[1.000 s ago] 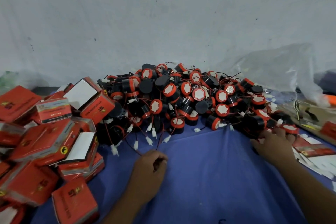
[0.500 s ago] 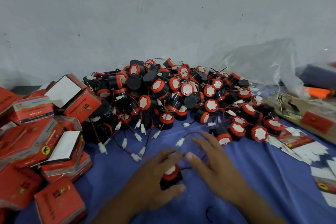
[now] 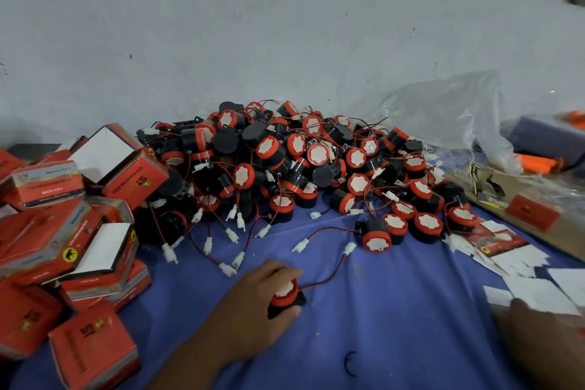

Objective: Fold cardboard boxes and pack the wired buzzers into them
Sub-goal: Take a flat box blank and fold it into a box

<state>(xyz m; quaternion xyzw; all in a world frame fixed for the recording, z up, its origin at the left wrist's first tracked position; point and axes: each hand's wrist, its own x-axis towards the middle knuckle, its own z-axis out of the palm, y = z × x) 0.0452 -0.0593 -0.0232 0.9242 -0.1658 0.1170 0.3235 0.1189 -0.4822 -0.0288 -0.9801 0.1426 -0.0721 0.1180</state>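
Task is partway, by my reading. Boxes point(image 3: 79, 231) are heaped at left: red printed cardboard, squarish, many closed, a few with white flaps standing open. The pile point(image 3: 300, 168) of unpacked buzzers against the wall is large: squat black plastic cylinders with orange-red rims and pale scalloped faces, thin red and black wires ending in white plugs, much tangled. Left hand point(image 3: 256, 304) rests on the blue cloth point(image 3: 395, 336), fingers curled round one buzzer point(image 3: 286, 294) well apart from the pile, its wire trailing right. Right hand point(image 3: 535, 329) reaches the flat blanks point(image 3: 538, 290), white side up, lower right; fingertips sit at the edge of one, but whether they grip it I cannot tell. This buzzer has no box yet, so a blank needs folding. A crinkled clear bag point(image 3: 443, 111) lies behind.
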